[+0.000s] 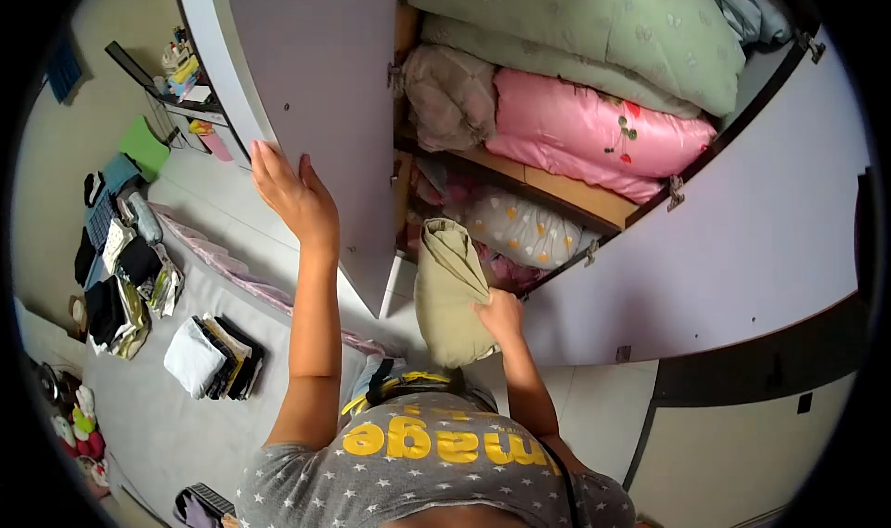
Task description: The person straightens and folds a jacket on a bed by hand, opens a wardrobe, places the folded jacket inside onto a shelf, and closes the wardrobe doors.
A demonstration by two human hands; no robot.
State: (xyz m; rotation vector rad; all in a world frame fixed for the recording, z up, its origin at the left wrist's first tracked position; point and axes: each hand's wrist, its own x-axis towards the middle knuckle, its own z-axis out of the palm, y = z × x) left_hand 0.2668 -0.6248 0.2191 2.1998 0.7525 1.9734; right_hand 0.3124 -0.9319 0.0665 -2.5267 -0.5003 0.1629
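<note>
My left hand (pixel 295 194) lies against the edge of the wardrobe door (pixel 320 92), its fingers stretched out and the thumb apart. My right hand (pixel 502 316) grips a folded khaki garment (pixel 447 296) by its side, in front of my body. Just beyond the garment is the wardrobe's lower compartment, where a grey bundle with a white and orange pattern (pixel 524 229) lies among pink cloth. On the shelf (pixel 585 197) above sit a shiny pink quilt (pixel 594 129) and a crumpled beige cloth (pixel 452 96), with a pale green quilt (pixel 585 27) over them.
The other wardrobe door (pixel 705 259) stands open on the right. At left is a bed (pixel 278 435) bearing a folded clothes stack (pixel 215 356) and several heaps of clothes (pixel 121 259). A green chair (pixel 144 148) and a desk stand farther back.
</note>
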